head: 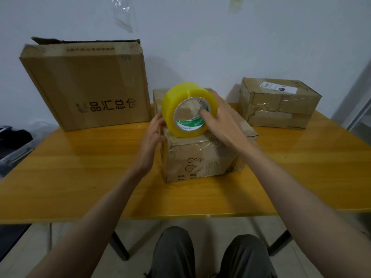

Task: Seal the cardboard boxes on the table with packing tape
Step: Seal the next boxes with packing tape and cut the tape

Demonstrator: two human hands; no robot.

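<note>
I am looking down at a glossy orange-yellow wooden table pushed against a pale blue-white wall, with dark table legs and a light tiled floor below, and my knees in grey trousers at the bottom edge. Scraps of clear film cling to the wall above. Three cardboard boxes stand on the table: a large box with black printed characters at the back left, its top flap ragged; a small box with a white label and old tape at the back right; and a middle box directly in front of me, wrinkled with clear tape. One roll of yellow packing tape rests on edge on top of the middle box, its open core facing me. My right hand grips the roll from the right side, with a finger hooked into the core. My left hand is beside the roll's left side at the box's top edge, fingers curled, though I cannot tell whether they actually hold anything. Both forearms are bare.
</note>
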